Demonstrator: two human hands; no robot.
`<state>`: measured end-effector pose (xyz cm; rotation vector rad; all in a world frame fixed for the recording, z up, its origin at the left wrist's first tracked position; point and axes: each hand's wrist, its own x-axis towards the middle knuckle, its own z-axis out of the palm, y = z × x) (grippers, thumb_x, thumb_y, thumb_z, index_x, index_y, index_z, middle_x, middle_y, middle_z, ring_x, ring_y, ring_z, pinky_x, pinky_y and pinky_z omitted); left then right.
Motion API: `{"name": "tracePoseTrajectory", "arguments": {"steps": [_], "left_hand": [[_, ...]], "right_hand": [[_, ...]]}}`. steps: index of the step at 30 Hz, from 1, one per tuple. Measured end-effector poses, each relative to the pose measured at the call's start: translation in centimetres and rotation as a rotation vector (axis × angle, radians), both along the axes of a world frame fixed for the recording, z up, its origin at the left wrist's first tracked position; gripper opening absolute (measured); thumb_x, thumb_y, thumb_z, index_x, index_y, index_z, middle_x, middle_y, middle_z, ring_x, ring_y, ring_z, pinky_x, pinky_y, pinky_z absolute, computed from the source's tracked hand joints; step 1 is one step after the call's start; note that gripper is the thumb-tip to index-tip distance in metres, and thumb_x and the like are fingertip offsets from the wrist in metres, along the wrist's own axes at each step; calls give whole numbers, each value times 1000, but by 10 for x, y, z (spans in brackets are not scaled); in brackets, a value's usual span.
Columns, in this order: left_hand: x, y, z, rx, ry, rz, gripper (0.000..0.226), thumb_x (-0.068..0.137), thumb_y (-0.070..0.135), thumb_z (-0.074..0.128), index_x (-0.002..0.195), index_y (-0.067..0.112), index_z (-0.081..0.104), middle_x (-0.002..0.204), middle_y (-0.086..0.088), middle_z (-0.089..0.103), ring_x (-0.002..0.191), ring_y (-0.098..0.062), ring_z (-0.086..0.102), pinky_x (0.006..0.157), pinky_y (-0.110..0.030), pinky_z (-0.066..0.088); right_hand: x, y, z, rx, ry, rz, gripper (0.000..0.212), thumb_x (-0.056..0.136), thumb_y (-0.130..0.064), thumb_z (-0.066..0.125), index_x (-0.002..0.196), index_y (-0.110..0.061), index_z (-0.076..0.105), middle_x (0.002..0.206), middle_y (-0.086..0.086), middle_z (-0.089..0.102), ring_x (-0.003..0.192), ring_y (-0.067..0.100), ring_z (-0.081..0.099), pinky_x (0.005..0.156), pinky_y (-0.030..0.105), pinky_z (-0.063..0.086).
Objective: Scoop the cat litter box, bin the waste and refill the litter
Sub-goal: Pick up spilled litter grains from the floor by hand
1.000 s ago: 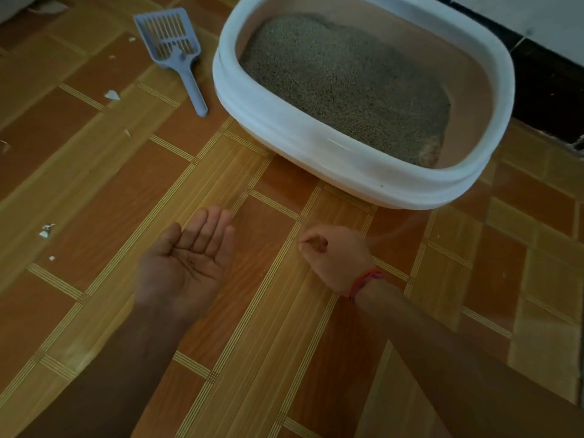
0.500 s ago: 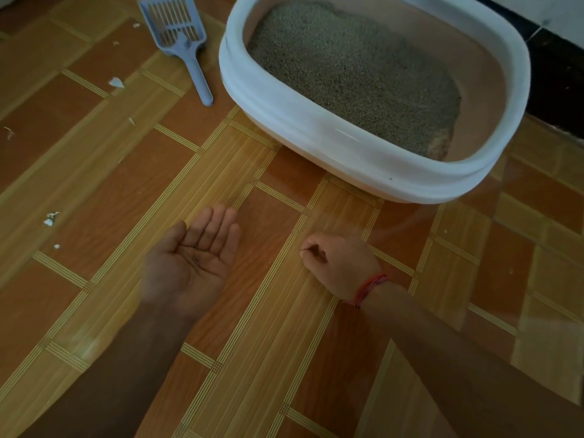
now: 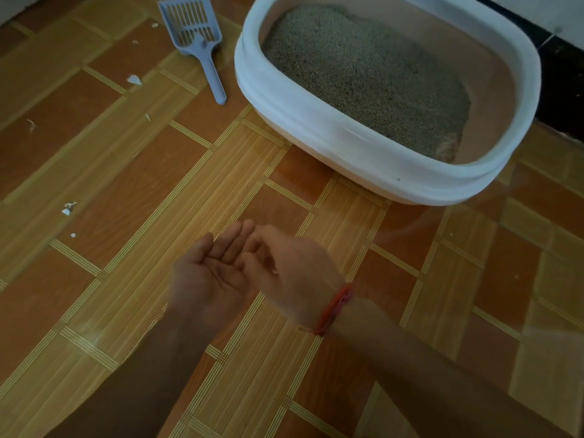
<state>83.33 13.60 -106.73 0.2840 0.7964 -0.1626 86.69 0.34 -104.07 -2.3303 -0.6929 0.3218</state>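
Observation:
A white litter box point(image 3: 316, 128) stands on the floor at the upper right, holding grey-brown litter point(image 3: 363, 74) with a brownish clump point(image 3: 447, 148) at its near right corner. To its left a grey-blue slotted scoop point(image 3: 196, 30) lies flat on the floor, handle pointing toward me. My left hand point(image 3: 208, 279) is held palm up with straight fingers, low in the middle of the view. My right hand point(image 3: 294, 273), with a red thread at the wrist, hovers over the left fingers with its own fingers curled. Whether it pinches anything is too small and blurred to tell.
Small white scraps point(image 3: 134, 80) lie scattered on the orange-brown tiled floor point(image 3: 158, 172), with more white bits point(image 3: 68, 209) further left. A dark baseboard point(image 3: 562, 90) runs behind the box at the right.
My right hand has moved left from the floor to just above my left hand's fingers. The left palm stays up and open. The view has shifted slightly.

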Motion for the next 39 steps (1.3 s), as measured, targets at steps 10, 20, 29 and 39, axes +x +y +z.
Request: {"name": "tracePoseTrajectory", "arguments": {"steps": [10,20,29,39], "left_hand": [[-7,1,-2,-30,-5,-28,48,101,30,34,101,-1,70,105,-12,73,100,-24,72,79,-39,60],[1,30,-1,63,31,147,56,104,25,33,88,-4,78,115,-15,72,103,-28,71,91,-39,52],[1,32,-5,62,48,163,52,104,25,34,91,-3,76,113,-14,72,102,-28,71,91,-40,51],[3,32,-10,86,81,140,43,104,25,34,106,1,69,112,-13,73,103,-27,71,91,-39,52]], "right_hand": [[-6,5,-6,17,-41,34,9,93,-30,59,95,-22,62,73,-7,66,65,10,61,59,29,50],[21,-39,-43,-158,64,-135,13,95,-30,59,101,-23,69,50,-16,37,44,3,38,50,16,31],[17,-28,-57,-160,69,-91,10,92,-32,64,96,-27,72,62,-28,43,55,-9,45,53,6,29],[16,-25,-58,-274,54,15,17,100,-30,48,97,-22,63,65,-11,58,56,5,52,51,20,42]]}}
